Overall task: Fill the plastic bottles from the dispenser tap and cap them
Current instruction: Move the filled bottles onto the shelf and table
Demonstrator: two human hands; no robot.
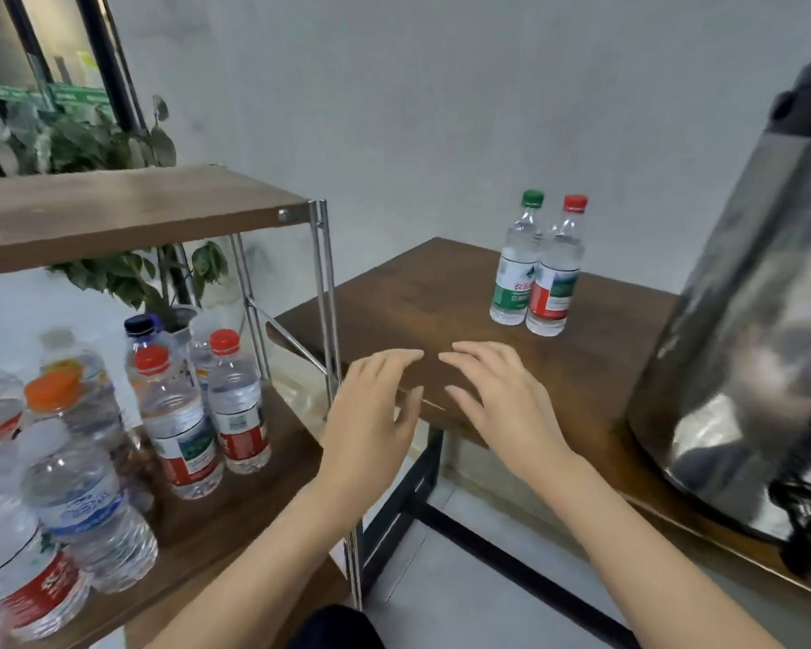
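Two capped plastic bottles stand side by side at the back of the wooden table (417,292): a green-capped bottle (516,264) and a red-capped bottle (555,274). The steel dispenser (745,348) stands on the table at the right; its tap is not plainly seen. My left hand (371,414) and my right hand (502,400) hover empty over the table's near-left corner, fingers spread and relaxed, fingertips almost meeting. Several more capped bottles (235,405) crowd the lower shelf at the left.
A wood-and-metal shelf rack (127,213) stands left of the table, its chrome post (328,320) just beside my left hand. A leafy plant (113,142) stands behind it. A grey wall runs behind the table. Tiled floor shows below.
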